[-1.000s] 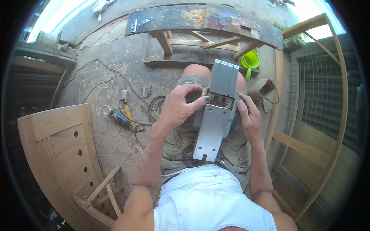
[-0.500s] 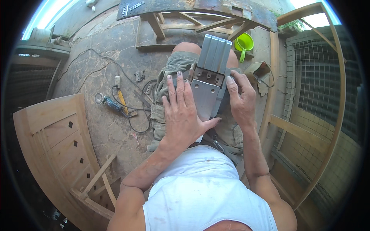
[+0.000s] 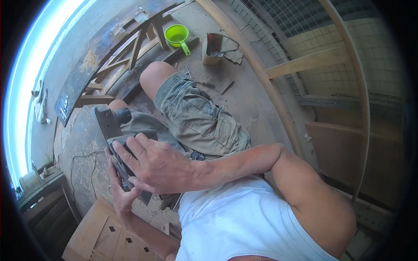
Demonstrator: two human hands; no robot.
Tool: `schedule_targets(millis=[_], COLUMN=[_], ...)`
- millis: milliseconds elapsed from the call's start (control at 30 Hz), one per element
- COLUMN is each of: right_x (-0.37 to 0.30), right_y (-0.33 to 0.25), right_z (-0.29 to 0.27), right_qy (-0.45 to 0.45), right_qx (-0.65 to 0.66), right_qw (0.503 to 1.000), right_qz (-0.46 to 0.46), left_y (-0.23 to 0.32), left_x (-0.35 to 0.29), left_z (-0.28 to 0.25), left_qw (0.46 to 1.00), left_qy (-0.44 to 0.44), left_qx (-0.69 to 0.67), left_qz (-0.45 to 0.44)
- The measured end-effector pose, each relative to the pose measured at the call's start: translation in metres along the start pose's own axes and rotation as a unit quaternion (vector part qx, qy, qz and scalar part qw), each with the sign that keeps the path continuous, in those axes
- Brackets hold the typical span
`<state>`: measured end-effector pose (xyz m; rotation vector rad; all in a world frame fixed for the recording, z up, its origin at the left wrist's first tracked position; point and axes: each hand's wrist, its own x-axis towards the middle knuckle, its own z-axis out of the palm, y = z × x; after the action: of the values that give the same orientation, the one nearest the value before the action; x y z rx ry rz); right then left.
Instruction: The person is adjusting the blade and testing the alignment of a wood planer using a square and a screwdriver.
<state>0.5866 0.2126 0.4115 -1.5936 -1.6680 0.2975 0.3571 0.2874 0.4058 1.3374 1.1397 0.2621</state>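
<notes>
An electric hand planer is held tilted on its side over my lap, left of my raised knee, with a round dark knob at its far end. My left hand grips it from the left and below, thumb toward the near end. Reaching across from the right, my right hand lies over its upper side with the fingers curled onto the body. The blade area is hidden behind my hands.
A wooden workbench stands ahead left. A green dipper, a cut-open container and a flat-bladed tool are on the ground beyond my knee. A carved door panel lies lower left; a wooden frame rises at right.
The planer has turned from sole-up to on its side and moved left. My right hand has crossed over onto it, and my left hand has moved under it. The view has swung round.
</notes>
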Motion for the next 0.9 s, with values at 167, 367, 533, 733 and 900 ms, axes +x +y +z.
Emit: schedule_targets(millis=[167,367,533,733,900], right_x=[-0.003,0.01,0.01,-0.13,-0.085], right_y=[0.015,0.123,0.311,0.467,0.405], right_z=[0.009,-0.016,0.011,0.092,0.058], right_qy=[-0.001,-0.038,0.132,-0.061,-0.047], right_qx=[0.027,0.375,0.336,0.313,0.32], right_qw=[0.999,0.924,0.839,0.706,0.778], right_qz=[-0.033,0.068,0.408,0.633,0.539], left_y=[-0.034,-0.008,0.009,0.031,0.052], left_x=[-0.009,0.001,0.008,0.046,0.07], left_z=[0.016,0.051,0.051,0.026,0.03], left_qw=[0.977,0.979,0.932,0.947,0.919], left_qy=[0.159,0.155,0.148,-0.003,-0.131], left_qx=[0.142,0.102,0.323,0.289,0.305], left_qz=[-0.01,0.089,0.074,0.143,0.21])
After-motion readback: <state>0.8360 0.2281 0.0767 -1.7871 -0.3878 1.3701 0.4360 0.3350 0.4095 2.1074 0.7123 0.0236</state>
